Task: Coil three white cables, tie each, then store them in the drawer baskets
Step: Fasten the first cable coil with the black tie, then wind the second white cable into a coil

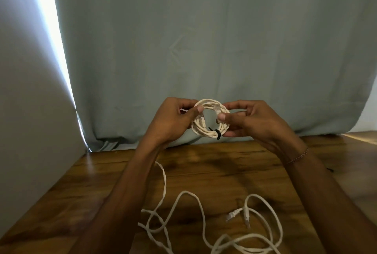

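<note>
Nearest on the table [214, 172], loose cable [195, 213] sprawled in slack white loops, its plugs [238, 213] lying close together toward the right; I could not tell whether it was one cable or two. Above it, held clear of the wood, was the coil [210, 120], already bound at its lower edge by a black tie [217, 133]. The left hand [173, 121] pinched the coil's left side, thumb in front and fingers curled behind. The right hand [251, 121] pinched the right side the same way, its thumb pressed by a plug at the inner rim, lower fingers just beside the tie. The ring sat upright between the two thumbs, facing the person. It looked light and springy, likely to loosen where unbound, so I judged the bundled strands near the tie the safest place to take hold, rather than a single strand or a plug. Behind the hands hung a grey-green curtain [204, 39], daylight showing along its left edge. No drawer baskets were visible.
</note>
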Demonstrator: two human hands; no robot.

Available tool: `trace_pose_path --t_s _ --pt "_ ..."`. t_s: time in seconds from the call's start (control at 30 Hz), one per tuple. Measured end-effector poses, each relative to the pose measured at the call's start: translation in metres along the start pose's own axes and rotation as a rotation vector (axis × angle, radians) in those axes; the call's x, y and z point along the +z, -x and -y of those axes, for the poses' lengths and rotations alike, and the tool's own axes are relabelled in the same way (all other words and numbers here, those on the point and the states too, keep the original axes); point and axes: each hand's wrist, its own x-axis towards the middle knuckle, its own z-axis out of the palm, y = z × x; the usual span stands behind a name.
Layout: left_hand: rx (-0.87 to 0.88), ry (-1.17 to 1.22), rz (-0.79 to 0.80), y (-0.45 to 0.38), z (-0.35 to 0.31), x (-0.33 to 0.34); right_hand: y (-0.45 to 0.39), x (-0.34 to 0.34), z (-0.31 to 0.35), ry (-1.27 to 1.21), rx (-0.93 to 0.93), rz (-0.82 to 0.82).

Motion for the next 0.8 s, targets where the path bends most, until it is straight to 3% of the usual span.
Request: trace_pose_path --t_s 0.27,0.43,0.6,0.8 --pt "-0.25 0.232 0.049 -0.004 0.029 0.067 0.007 -0.047 -0.045 -0.106 0.113 -0.156" --pt "-0.332 0.085 0.225 0.01 0.05 0.112 0.003 -0.07 -0.099 -0.107 0.22 -0.273" --pt "-0.287 -0.226 0.643 0.031 0.059 0.134 -0.005 -0.082 -0.145 -0.041 0.309 -0.389" --pt "-0.275 -0.272 0.745 0.046 0.063 0.145 -0.01 -0.087 -0.169 0.083 0.39 -0.516"
